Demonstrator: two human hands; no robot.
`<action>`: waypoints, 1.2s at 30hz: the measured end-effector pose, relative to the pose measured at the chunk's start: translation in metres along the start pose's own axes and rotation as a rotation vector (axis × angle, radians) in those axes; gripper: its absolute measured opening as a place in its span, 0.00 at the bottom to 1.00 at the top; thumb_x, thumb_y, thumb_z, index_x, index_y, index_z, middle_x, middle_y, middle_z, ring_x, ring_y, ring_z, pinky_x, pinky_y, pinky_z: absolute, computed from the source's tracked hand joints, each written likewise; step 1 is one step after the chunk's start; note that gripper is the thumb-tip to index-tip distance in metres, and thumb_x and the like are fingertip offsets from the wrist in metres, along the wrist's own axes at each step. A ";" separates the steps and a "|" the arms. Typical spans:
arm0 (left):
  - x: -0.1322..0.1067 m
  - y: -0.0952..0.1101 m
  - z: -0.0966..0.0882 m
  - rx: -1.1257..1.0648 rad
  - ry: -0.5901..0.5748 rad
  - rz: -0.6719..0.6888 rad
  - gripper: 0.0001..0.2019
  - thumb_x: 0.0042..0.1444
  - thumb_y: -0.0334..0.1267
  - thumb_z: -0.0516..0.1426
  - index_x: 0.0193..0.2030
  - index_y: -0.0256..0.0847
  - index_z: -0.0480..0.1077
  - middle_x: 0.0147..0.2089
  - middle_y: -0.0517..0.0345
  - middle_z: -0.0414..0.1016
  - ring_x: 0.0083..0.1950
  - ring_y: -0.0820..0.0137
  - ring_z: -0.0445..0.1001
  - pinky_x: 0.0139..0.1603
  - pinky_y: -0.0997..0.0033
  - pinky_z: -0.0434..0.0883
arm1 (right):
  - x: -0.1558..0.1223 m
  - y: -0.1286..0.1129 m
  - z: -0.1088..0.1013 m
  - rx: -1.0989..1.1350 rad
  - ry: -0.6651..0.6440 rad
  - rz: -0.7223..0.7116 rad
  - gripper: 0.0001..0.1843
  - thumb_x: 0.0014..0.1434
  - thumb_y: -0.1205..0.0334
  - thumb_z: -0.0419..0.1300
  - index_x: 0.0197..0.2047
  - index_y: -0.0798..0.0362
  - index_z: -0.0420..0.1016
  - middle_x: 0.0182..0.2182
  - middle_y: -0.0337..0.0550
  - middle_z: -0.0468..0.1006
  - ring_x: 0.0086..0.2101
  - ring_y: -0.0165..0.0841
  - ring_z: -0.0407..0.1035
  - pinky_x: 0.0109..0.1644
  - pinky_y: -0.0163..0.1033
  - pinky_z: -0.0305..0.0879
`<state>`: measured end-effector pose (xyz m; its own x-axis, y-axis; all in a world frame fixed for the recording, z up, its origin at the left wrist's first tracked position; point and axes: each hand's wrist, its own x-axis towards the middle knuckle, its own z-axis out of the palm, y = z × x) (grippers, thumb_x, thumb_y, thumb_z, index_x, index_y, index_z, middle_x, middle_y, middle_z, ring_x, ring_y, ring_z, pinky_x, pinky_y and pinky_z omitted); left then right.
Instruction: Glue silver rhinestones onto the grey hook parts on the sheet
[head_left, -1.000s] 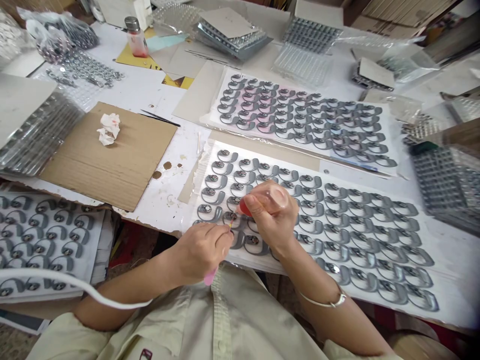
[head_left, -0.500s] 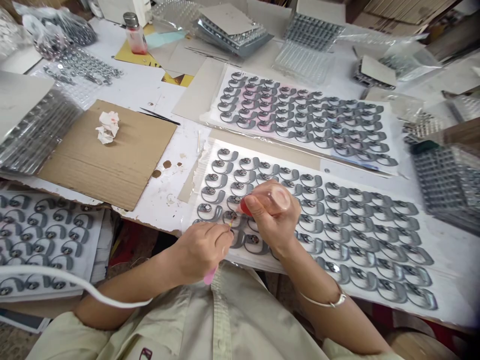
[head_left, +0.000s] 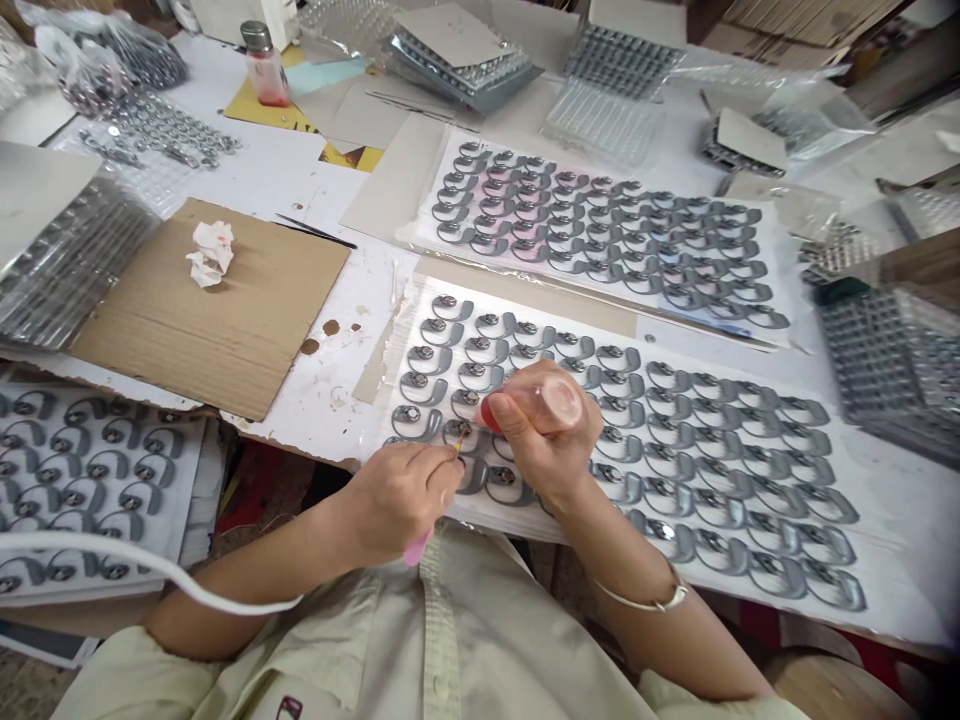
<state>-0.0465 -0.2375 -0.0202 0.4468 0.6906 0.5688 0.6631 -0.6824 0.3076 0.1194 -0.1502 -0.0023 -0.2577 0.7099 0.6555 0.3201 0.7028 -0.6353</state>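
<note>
My left hand (head_left: pixel 401 500) is closed in a pinch on a thin tool with a pink handle (head_left: pixel 417 547). Its fine tip meets a ring-like metal piece (head_left: pixel 458 428) near the left side of the front sheet. My right hand (head_left: pixel 551 450) grips a small translucent squeeze bottle (head_left: pixel 561 402) with red at its nozzle end. The bottle is tilted, base toward me, and its nozzle points left beside that same piece. Rows of similar grey curved pieces with round tops lie on the white front sheet (head_left: pixel 885 560); some are hidden under my hands.
Behind lies a second sheet of grey pieces (head_left: pixel 600 225). At left are a cardboard square (head_left: pixel 217 340) with crumpled tissue (head_left: pixel 211 252), black tweezers (head_left: pixel 315 231) and stacked plastic trays (head_left: pixel 75 265). A jar with red liquid (head_left: pixel 266 68) stands at the back. A white cable (head_left: pixel 150 565) crosses lower left.
The whole view has shifted very slightly to the left. Both hands keep the same hold, and the tool tip stays at the same piece.
</note>
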 end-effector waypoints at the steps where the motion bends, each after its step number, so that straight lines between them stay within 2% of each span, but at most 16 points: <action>1: 0.000 0.000 0.000 -0.006 -0.002 0.000 0.09 0.61 0.23 0.49 0.35 0.33 0.69 0.37 0.46 0.77 0.38 0.64 0.79 0.35 0.66 0.80 | 0.000 0.000 -0.001 0.033 0.020 0.004 0.09 0.57 0.67 0.62 0.27 0.51 0.69 0.23 0.39 0.72 0.26 0.31 0.66 0.29 0.39 0.64; 4: -0.001 -0.001 -0.001 -0.016 0.000 -0.001 0.09 0.60 0.23 0.49 0.35 0.33 0.69 0.37 0.46 0.77 0.39 0.64 0.79 0.35 0.66 0.80 | -0.001 0.001 -0.002 0.076 0.058 0.011 0.09 0.58 0.68 0.61 0.26 0.50 0.69 0.22 0.38 0.72 0.26 0.32 0.66 0.29 0.40 0.64; 11: -0.001 -0.001 -0.001 -0.019 -0.016 0.001 0.10 0.60 0.22 0.48 0.36 0.32 0.69 0.38 0.45 0.78 0.39 0.64 0.79 0.36 0.65 0.81 | 0.000 0.002 -0.002 -0.048 0.019 0.009 0.12 0.58 0.64 0.62 0.24 0.52 0.68 0.22 0.39 0.72 0.25 0.30 0.66 0.29 0.38 0.64; 28: -0.001 -0.001 0.000 -0.038 0.008 -0.006 0.09 0.61 0.23 0.49 0.36 0.33 0.69 0.37 0.46 0.77 0.39 0.64 0.79 0.37 0.65 0.80 | -0.002 0.002 0.001 0.027 -0.011 0.031 0.08 0.57 0.67 0.63 0.28 0.53 0.69 0.23 0.39 0.72 0.26 0.30 0.65 0.30 0.39 0.63; 36: -0.004 -0.008 0.000 -0.089 -0.009 0.004 0.09 0.58 0.22 0.48 0.38 0.34 0.68 0.36 0.48 0.77 0.40 0.64 0.79 0.40 0.66 0.80 | -0.002 0.002 0.000 0.011 0.000 -0.034 0.10 0.57 0.69 0.63 0.26 0.53 0.68 0.22 0.39 0.71 0.25 0.30 0.64 0.29 0.38 0.62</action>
<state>-0.0537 -0.2351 -0.0249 0.4554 0.6893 0.5634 0.6056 -0.7037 0.3716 0.1205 -0.1503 -0.0051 -0.2677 0.6859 0.6767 0.3011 0.7267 -0.6175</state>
